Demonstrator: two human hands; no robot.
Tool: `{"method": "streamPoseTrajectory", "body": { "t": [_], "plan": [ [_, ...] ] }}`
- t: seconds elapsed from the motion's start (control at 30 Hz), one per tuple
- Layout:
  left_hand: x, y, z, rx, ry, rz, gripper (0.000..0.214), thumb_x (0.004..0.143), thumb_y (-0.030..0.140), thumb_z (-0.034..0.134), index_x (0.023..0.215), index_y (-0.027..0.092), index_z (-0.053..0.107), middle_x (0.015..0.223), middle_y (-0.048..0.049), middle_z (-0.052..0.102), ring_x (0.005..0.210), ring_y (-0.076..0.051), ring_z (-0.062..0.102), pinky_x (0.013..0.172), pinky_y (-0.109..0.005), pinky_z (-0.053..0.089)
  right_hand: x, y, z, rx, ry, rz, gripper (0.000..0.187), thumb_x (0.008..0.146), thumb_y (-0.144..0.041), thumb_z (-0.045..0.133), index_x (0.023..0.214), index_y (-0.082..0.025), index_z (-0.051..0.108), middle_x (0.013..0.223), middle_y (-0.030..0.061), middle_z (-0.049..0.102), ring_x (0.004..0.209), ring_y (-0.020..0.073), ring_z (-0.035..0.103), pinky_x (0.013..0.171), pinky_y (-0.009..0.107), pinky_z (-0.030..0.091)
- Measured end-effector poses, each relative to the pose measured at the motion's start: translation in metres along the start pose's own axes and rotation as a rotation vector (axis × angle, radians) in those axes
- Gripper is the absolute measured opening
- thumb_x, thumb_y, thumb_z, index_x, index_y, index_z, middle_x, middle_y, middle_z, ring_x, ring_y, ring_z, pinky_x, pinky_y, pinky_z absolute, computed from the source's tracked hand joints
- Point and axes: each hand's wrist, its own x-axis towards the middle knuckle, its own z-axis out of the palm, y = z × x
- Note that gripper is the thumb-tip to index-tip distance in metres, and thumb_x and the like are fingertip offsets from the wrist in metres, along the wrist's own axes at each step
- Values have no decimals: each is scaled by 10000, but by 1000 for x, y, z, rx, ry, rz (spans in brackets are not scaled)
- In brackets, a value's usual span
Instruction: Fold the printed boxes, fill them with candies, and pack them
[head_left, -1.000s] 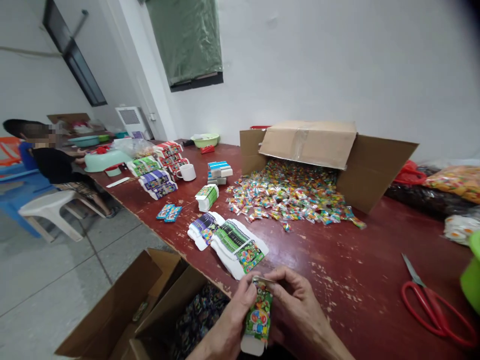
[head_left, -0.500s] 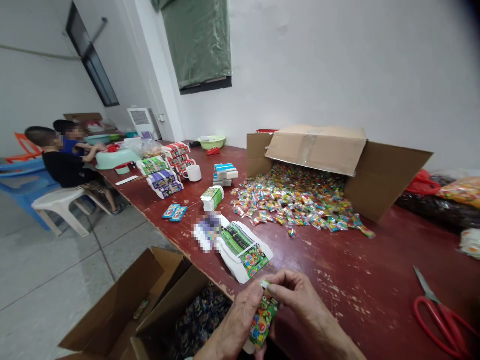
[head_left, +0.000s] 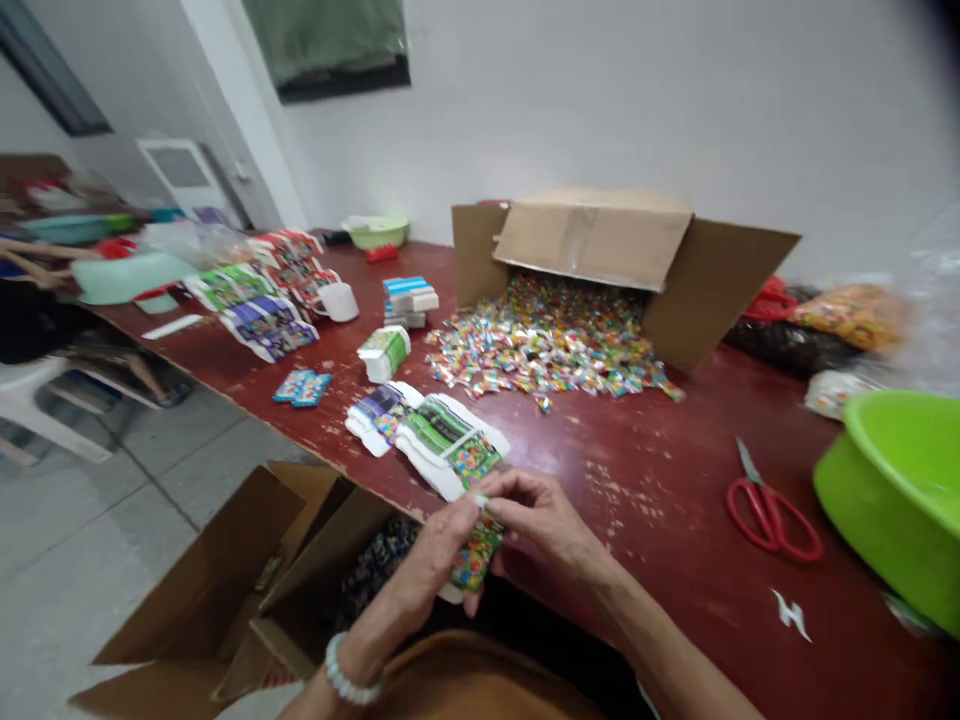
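Note:
Between my two hands is a small green printed carton (head_left: 478, 553), held over the table's front edge. My left hand (head_left: 439, 545) is closed around its side. With thumb and fingers, my right hand (head_left: 536, 510) pinches the carton's white top end. Just beyond lie flat green cartons (head_left: 450, 440) in a stack, and flat purple cartons (head_left: 381, 412) beside them. A folded green box (head_left: 385, 352) stands farther back. A heap of wrapped candies (head_left: 555, 350) spills from a cardboard box (head_left: 592, 240).
Red-handled scissors (head_left: 772, 515) and a green basin (head_left: 892, 490) are at right. A white mug (head_left: 337, 301), blue packets (head_left: 302, 387) and stacked boxes (head_left: 270, 325) stand at left. Open cardboard boxes (head_left: 202, 580) sit below the table edge. A person's arm (head_left: 34, 262) shows far left.
My view has swung right and down, bringing the green basin and a white scrap into sight. Both hands keep hold of the carton at its top end.

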Motion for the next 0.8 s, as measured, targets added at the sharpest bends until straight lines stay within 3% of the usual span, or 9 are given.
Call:
{"method": "streamPoseTrajectory", "body": {
  "t": [0.1, 0.17, 0.4, 0.53, 0.63, 0.7, 0.8],
  "plan": [
    [4, -4, 1, 4, -53, -102, 777, 877, 656, 571, 1471, 162, 484, 598, -30, 677, 350, -145, 567, 334, -212, 435, -3, 0, -4, -117, -23, -97, 243, 823, -433, 748, 856, -192, 746, 1020, 59, 707, 829, 175, 666, 733, 299, 538],
    [6, -7, 4, -14, -23, -151, 810, 872, 715, 519, 1443, 141, 496, 565, -24, 660, 322, -143, 549, 320, -213, 428, -3, -1, -7, -192, -4, -137, 227, 833, -427, 740, 860, -203, 759, 1045, 60, 708, 942, 194, 656, 828, 317, 528],
    [10, -9, 8, 22, -11, -142, 812, 860, 736, 516, 1377, 111, 547, 585, -47, 679, 315, -149, 547, 314, -223, 412, 8, -2, -22, -79, 13, 72, 321, 686, -445, 844, 712, -155, 710, 929, 54, 719, 696, 129, 615, 573, 230, 456],
    [13, -6, 9, -14, -16, -164, 870, 855, 729, 533, 1513, 174, 403, 589, -18, 663, 319, -155, 550, 315, -232, 430, 6, -4, -16, 24, 54, -8, 319, 699, -435, 840, 704, -150, 695, 1015, 72, 706, 781, 161, 649, 577, 237, 507],
    [14, -6, 11, -9, -4, -110, 901, 863, 701, 554, 1574, 209, 302, 600, -8, 658, 335, -158, 560, 334, -246, 462, 4, -2, -7, 147, 74, 64, 391, 667, -488, 852, 693, -152, 654, 1003, 68, 702, 573, 110, 581, 440, 238, 478],
    [14, -6, 12, 10, 22, -86, 913, 863, 694, 562, 1586, 211, 283, 620, -12, 665, 352, -160, 571, 344, -249, 473, 4, 2, -2, 161, 93, 96, 414, 677, -521, 838, 707, -161, 637, 862, 41, 692, 477, 86, 508, 399, 233, 442],
    [14, -8, 12, 15, 81, -72, 872, 879, 698, 531, 1581, 233, 305, 625, -2, 656, 366, -153, 572, 343, -241, 468, 0, 11, 4, -86, 193, -103, 323, 803, -497, 743, 756, -187, 664, 776, 23, 659, 584, 126, 576, 532, 255, 489]
  ]
}}
